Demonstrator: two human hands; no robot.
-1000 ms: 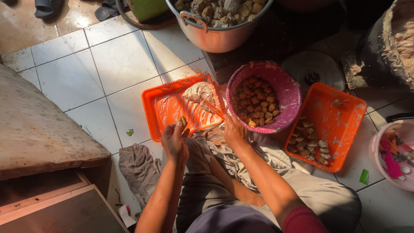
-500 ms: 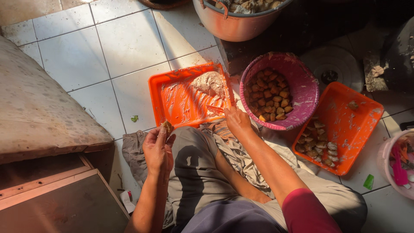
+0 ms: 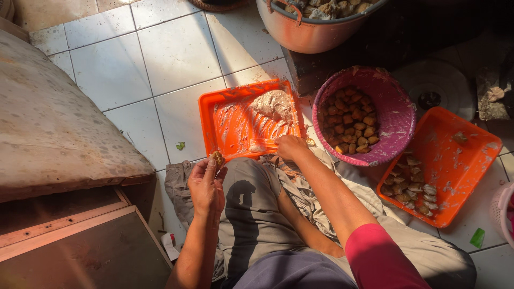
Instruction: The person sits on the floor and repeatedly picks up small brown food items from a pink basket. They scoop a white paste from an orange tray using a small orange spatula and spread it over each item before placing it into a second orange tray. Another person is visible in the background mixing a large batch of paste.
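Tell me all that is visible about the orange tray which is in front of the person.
The orange tray is a shallow rectangular one with a raised rim, plastic by its look. It lies flat on the white tiled floor, slightly turned, beside the pink basket. Pale paste is smeared in streaks over its bottom, with a lump heaped at the far right corner. The right hand rests at its near edge.

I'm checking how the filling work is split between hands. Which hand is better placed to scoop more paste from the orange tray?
Probably the right hand: it rests at the near edge of the orange tray, beside the pale paste. The left hand is busy holding a brown piece.
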